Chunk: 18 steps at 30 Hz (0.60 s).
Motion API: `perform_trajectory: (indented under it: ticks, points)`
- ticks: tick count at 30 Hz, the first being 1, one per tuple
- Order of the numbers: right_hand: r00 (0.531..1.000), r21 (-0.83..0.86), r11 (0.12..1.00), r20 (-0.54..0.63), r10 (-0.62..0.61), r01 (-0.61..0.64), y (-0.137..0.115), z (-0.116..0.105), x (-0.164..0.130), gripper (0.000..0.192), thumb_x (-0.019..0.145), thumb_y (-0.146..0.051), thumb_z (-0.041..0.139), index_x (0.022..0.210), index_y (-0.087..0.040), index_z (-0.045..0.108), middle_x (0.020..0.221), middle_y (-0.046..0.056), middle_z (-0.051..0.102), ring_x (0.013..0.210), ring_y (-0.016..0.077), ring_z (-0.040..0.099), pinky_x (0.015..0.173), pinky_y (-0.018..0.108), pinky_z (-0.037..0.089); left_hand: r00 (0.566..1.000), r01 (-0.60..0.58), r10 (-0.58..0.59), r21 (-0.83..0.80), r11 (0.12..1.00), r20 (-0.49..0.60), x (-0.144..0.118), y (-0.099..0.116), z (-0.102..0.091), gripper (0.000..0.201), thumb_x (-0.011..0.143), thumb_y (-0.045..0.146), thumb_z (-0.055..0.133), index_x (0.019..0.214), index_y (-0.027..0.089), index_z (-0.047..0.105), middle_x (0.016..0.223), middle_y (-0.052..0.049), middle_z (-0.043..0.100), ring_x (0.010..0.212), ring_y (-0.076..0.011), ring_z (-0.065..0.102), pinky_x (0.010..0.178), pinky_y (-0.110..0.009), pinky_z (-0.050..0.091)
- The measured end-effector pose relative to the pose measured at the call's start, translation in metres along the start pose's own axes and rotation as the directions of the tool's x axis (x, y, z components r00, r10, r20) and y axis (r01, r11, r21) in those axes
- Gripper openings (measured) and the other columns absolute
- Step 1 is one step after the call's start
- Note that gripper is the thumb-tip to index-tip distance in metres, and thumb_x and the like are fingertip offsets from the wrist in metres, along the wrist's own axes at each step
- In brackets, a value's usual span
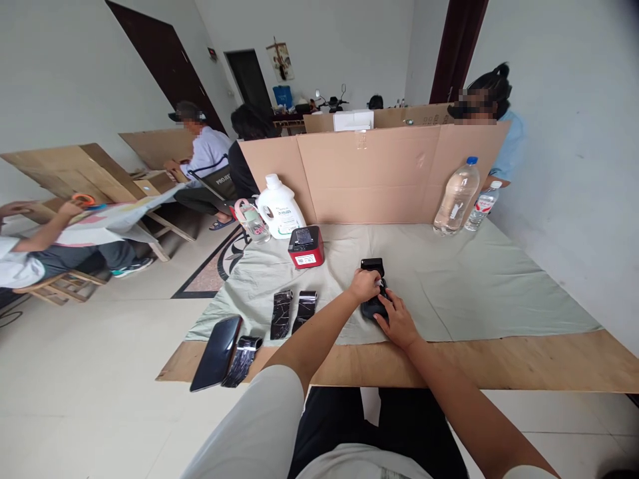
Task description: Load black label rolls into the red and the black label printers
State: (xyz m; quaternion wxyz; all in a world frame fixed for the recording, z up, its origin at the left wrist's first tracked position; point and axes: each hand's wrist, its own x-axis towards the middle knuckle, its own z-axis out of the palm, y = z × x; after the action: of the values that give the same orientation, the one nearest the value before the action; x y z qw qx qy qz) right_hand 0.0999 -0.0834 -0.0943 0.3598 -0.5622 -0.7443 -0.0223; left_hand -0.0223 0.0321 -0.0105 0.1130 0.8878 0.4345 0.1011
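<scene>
A black handheld device [372, 309], shaped like a card terminal, lies on the cloth in front of me. Its far end carries a raised black flap [372, 264]. My left hand [366, 286] is closed in a pinch over the middle of the device. A small white bit shows at its fingertips, too small to name. From the right, my right hand [397, 320] holds the device's near end, thumb and fingers against its side. Left of my arms lie black marble-patterned rolls [282, 315], one of them [243, 360] near the table edge beside a dark phone-like slab [215, 352].
A red and black box-shaped printer [306, 248] stands farther back. Behind it are a white jug [281, 207] and a clear cup [253, 223]. A cardboard screen [369, 179] closes the far side, with two water bottles [456, 198] at right. Other people sit at nearby tables.
</scene>
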Motion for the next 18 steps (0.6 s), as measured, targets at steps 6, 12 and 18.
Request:
perform_trajectory:
  ticks: [6,12,18]
  points:
    - [1.0,-0.009,1.0,-0.013,0.004,-0.005,0.0,0.001,0.0,0.051,0.091,-0.044,0.045,0.133,-0.017,0.048,0.14,0.018,0.041,0.12,0.0309,0.046,0.097,0.051,0.046,0.997,-0.058,0.052,-0.105,0.993,-0.057,-0.001,-0.004,0.005,0.027,0.077,0.016,0.056,0.102,0.019,0.064,0.098,-0.005,0.065,0.096,-0.0182,0.06,0.098,-0.032,0.04]
    - [1.0,-0.012,1.0,-0.02,-0.002,0.002,0.001,0.002,-0.001,0.051,0.091,-0.045,0.044,0.135,-0.018,0.047,0.14,0.017,0.042,0.12,0.0308,0.047,0.096,0.052,0.046,0.999,0.018,-0.019,-0.068,0.998,-0.025,0.0,-0.003,-0.003,0.035,0.077,0.017,0.057,0.112,0.019,0.059,0.116,-0.008,0.057,0.111,-0.022,0.051,0.097,-0.037,0.039]
    - [1.0,-0.028,1.0,-0.012,0.004,-0.005,-0.001,0.001,0.0,0.05,0.091,-0.044,0.045,0.133,-0.017,0.048,0.14,0.017,0.042,0.12,0.0306,0.047,0.097,0.051,0.046,0.988,0.013,-0.031,0.124,0.992,0.148,0.008,-0.003,-0.005,0.023,0.078,0.029,0.061,0.098,0.02,0.066,0.114,-0.01,0.058,0.115,-0.0295,0.046,0.096,-0.043,0.037]
